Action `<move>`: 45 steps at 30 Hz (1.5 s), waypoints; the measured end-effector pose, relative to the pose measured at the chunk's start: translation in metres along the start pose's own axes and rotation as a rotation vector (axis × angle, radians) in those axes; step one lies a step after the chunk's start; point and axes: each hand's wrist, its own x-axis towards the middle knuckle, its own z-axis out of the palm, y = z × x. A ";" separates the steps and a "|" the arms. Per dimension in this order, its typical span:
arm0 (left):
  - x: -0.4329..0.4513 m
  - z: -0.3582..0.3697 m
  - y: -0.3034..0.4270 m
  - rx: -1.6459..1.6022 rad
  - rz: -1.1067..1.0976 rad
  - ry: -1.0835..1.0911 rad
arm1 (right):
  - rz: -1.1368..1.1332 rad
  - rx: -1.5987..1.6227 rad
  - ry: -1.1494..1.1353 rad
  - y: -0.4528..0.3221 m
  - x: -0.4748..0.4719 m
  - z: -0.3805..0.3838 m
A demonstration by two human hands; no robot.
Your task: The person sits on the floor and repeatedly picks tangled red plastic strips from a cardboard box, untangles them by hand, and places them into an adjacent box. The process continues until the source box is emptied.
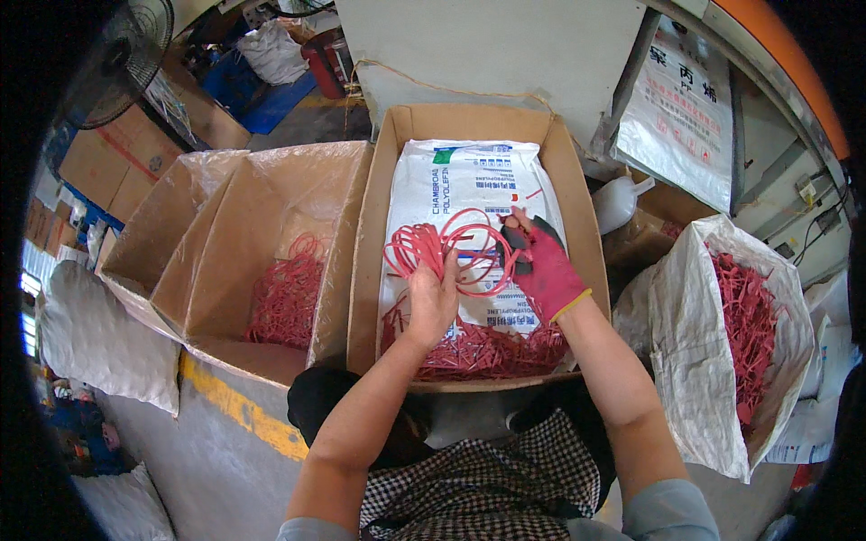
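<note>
My bare left hand (pixel 434 294) is closed around a bundle of thin pink-red plastic rings (pixel 414 245). Wearing a red and black work glove, my right hand (pixel 538 260) is at the right side of these loops, its fingertips close together on small red pieces; exactly what they pinch is partly hidden. Both hands are above a white polypropylene resin sack (pixel 467 182) lying in an open cardboard box (pixel 588 203). Many short red plastic scraps (pixel 473 351) lie at the box's near end, and a few small bits rest on the sack.
At left, a plastic-lined carton (pixel 270 176) holds tangled red rings (pixel 284 297). A white woven sack (pixel 683 324) of red scraps (pixel 744 324) stands at right, near a white plastic scoop (pixel 619 203). A grey machine panel (pixel 487 54) rises behind the box; a fan (pixel 118 61) is upper left.
</note>
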 end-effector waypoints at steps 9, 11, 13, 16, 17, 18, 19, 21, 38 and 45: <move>0.003 -0.004 0.002 -0.172 -0.234 -0.023 | -0.034 -0.202 0.045 0.002 -0.001 -0.005; 0.005 -0.006 -0.009 -0.425 -0.498 -0.072 | -0.058 -0.074 0.081 0.012 0.006 -0.014; 0.004 -0.005 0.000 -0.292 -0.384 -0.012 | -0.155 -0.154 0.119 0.011 0.007 -0.017; 0.004 -0.010 0.014 -0.002 -0.041 0.076 | -0.365 -0.647 -0.007 0.007 0.004 -0.007; 0.006 -0.010 0.013 0.016 -0.018 0.140 | -0.320 -0.701 -0.010 0.003 0.002 -0.002; 0.010 -0.011 0.012 0.034 0.005 0.201 | -0.275 -0.753 -0.013 -0.001 -0.002 0.002; 0.011 -0.012 0.010 0.051 0.029 0.262 | -0.230 -0.806 -0.014 -0.004 -0.004 0.004; 0.013 -0.022 -0.002 0.103 -0.024 0.222 | -0.265 -0.831 -0.126 -0.004 -0.008 0.002; 0.018 -0.028 -0.004 0.008 -0.064 0.108 | -0.739 -1.529 -0.170 -0.009 -0.010 -0.025; 0.020 -0.030 0.006 -0.381 -0.315 -0.035 | -0.191 -2.241 -0.352 -0.012 -0.007 -0.039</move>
